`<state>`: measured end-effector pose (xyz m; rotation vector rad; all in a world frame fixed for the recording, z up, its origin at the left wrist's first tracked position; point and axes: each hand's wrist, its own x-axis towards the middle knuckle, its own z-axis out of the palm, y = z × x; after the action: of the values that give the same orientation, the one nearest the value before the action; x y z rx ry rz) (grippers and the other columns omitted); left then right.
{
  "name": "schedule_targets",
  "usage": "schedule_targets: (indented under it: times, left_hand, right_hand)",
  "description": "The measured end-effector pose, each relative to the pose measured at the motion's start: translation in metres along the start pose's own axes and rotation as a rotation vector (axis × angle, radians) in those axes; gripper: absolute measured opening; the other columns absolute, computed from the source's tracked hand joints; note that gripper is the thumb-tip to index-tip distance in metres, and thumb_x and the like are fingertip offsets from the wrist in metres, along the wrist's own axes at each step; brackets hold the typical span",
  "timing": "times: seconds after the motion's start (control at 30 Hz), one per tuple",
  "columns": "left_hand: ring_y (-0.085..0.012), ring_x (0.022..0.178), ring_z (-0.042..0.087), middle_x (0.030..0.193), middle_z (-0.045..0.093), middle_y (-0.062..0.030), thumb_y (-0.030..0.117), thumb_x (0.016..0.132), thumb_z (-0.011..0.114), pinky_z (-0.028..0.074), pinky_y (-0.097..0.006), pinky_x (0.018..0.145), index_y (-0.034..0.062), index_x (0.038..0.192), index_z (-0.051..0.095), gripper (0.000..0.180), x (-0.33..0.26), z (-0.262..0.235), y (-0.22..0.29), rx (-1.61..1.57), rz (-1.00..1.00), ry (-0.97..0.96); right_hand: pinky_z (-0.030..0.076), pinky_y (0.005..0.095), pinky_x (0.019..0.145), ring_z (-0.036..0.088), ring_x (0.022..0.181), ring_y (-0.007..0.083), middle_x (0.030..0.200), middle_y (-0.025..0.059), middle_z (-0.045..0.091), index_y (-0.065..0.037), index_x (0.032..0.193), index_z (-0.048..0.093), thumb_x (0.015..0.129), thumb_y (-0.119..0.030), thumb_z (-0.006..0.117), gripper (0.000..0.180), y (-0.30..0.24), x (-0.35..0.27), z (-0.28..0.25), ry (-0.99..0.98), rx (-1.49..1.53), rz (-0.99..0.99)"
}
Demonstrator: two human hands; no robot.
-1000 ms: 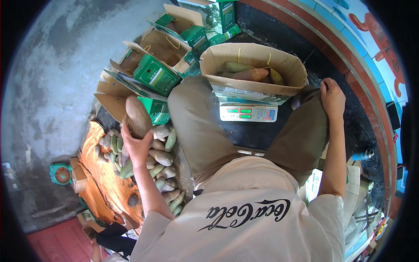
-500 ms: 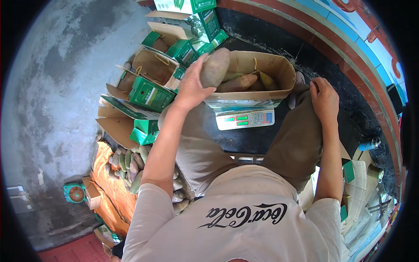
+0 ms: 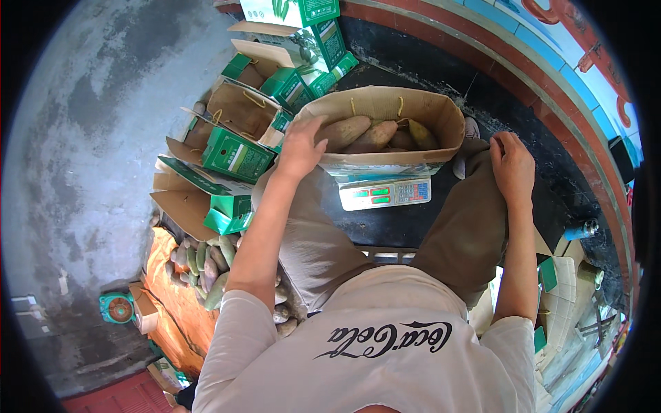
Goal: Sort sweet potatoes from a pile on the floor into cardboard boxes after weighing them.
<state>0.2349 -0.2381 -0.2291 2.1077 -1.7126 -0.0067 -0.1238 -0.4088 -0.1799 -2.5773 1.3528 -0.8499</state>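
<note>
My left hand [image 3: 299, 148] reaches over the near left rim of an open cardboard box [image 3: 441, 113] and grips the end of a large brownish oval fruit [image 3: 348, 131] that lies inside the box. Two or three similar fruits [image 3: 375, 136] lie beside it. The box stands on a white digital scale [image 3: 385, 193] with green displays, between my knees. My right hand [image 3: 513, 165] lies flat on my right knee, holding nothing.
Several green-and-brown cartons [image 3: 234, 155], some open, are stacked to the left of the box. A pile of green and brown fruits [image 3: 206, 265] lies on an orange cloth [image 3: 172, 303] at my left. A dark mat [image 3: 551, 206] and a painted wall edge lie to the right.
My left hand picked a fruit from the pile at my left, carried it up and across, and now has it lowered into the box. My right hand stayed on my knee.
</note>
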Motion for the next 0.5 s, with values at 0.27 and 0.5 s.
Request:
schedule_targets:
  times: [0.27,0.5]
  left_hand:
    - [-0.0358,0.095,0.057,0.099,0.062,-0.0178,0.007,0.072,0.068,0.043,-0.042,0.088,0.0002,0.104,0.059,0.035,-0.043,-0.016,0.009,-0.066,-0.109,0.498]
    - [-0.0352,0.097,0.058,0.101,0.062,-0.0184,0.011,0.078,0.066,0.044,-0.041,0.087,0.0007,0.105,0.059,0.03,-0.046,-0.014,0.021,-0.09,-0.037,0.57]
  right_hand:
    - [0.048,0.0396,0.068,0.061,0.078,0.0309,0.082,0.0113,0.062,-0.005,0.084,0.06,0.082,-0.016,0.058,0.011,-0.01,0.001,0.006,0.03,-0.063,-0.056]
    - [0.048,0.0398,0.069,0.06,0.079,0.0317,0.083,0.0122,0.062,-0.005,0.083,0.061,0.08,-0.014,0.057,0.011,-0.026,0.001,0.002,0.051,-0.055,-0.139]
